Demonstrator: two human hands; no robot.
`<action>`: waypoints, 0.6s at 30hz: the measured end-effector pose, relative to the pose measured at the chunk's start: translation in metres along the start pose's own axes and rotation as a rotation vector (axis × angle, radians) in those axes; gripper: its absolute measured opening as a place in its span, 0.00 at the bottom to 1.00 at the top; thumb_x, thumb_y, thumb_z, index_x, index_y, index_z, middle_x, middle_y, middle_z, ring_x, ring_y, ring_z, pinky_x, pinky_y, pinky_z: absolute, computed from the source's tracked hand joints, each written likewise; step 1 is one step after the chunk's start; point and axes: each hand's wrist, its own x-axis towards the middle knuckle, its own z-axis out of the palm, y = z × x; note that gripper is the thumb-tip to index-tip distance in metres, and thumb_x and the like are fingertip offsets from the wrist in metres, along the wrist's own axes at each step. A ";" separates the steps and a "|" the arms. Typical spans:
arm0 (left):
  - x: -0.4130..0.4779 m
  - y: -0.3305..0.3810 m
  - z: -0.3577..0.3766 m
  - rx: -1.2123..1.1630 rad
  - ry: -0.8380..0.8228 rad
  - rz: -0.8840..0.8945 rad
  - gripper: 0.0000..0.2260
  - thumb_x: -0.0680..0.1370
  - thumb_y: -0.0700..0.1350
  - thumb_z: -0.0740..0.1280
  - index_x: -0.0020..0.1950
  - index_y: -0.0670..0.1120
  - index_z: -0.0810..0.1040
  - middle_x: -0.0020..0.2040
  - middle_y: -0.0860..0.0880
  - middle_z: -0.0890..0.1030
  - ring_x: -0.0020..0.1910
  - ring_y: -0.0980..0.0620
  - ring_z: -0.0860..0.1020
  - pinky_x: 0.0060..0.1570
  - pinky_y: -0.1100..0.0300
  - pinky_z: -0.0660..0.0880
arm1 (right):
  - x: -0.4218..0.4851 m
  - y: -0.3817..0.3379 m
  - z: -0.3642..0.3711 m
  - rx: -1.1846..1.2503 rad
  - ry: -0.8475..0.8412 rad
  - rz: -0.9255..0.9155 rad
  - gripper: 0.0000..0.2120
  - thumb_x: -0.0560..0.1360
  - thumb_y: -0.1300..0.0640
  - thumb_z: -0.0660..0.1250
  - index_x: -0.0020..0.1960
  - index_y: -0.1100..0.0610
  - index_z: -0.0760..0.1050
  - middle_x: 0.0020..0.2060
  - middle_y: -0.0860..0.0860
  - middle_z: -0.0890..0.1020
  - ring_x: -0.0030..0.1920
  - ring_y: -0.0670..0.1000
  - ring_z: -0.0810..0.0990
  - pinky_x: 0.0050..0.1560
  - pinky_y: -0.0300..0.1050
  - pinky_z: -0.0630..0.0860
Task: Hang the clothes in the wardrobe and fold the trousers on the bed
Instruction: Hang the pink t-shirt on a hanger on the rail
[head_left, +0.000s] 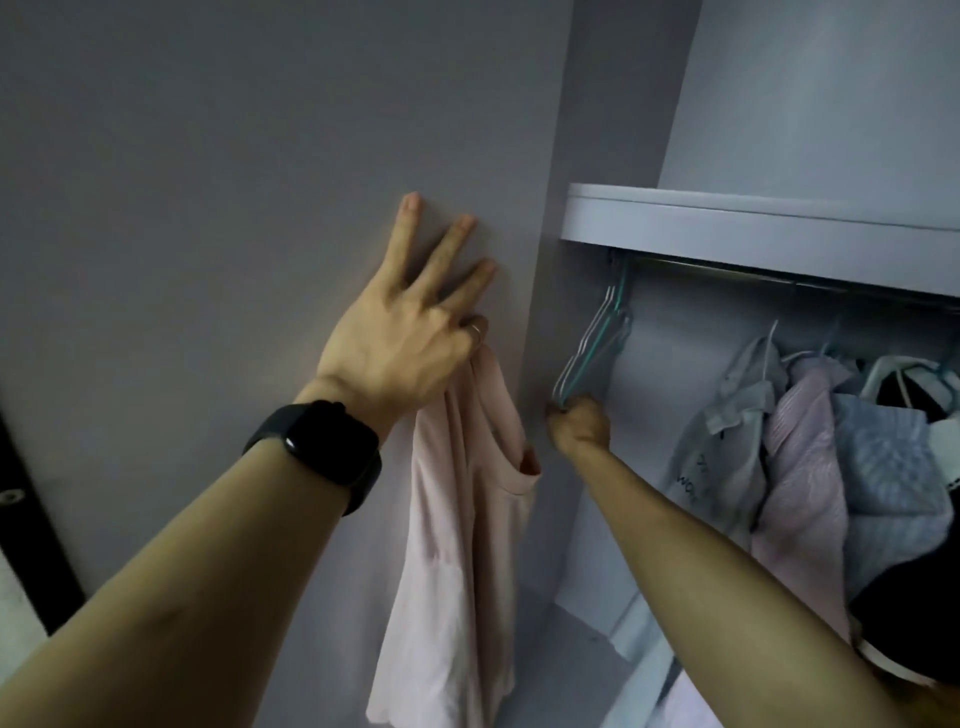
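Pink top (462, 519) hangs limp from the left hand (400, 353), left of the wardrobe rail (779, 274). A curled finger hooks its upper edge while three straight fingers press the panel (234, 208). The right hand (579, 423), under the rail's left end, grips empty hangers (597, 348). Soft and light (probably slippery), the top is best held at the neckline.

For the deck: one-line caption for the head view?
Left hand holds a pink top; right hand grips empty hangers on the wardrobe rail.
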 end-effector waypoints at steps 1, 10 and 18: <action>-0.002 0.005 0.004 -0.004 0.002 -0.016 0.25 0.83 0.51 0.43 0.76 0.54 0.69 0.82 0.44 0.52 0.79 0.31 0.40 0.67 0.27 0.28 | 0.000 0.002 0.002 0.014 0.034 -0.008 0.19 0.78 0.54 0.65 0.66 0.61 0.72 0.61 0.64 0.79 0.60 0.65 0.79 0.59 0.52 0.78; -0.026 0.021 0.019 -0.070 -0.037 0.021 0.23 0.82 0.47 0.47 0.71 0.54 0.76 0.81 0.45 0.57 0.78 0.28 0.43 0.62 0.24 0.26 | -0.006 -0.011 -0.066 -0.121 0.278 0.072 0.27 0.84 0.45 0.49 0.67 0.63 0.76 0.65 0.65 0.77 0.65 0.66 0.75 0.65 0.57 0.71; -0.016 0.001 0.001 -0.293 0.070 -0.015 0.17 0.75 0.41 0.58 0.50 0.48 0.88 0.67 0.44 0.79 0.72 0.34 0.70 0.68 0.23 0.54 | -0.069 0.025 -0.163 -0.165 0.200 0.029 0.24 0.85 0.46 0.50 0.64 0.59 0.79 0.64 0.63 0.79 0.63 0.67 0.76 0.62 0.55 0.71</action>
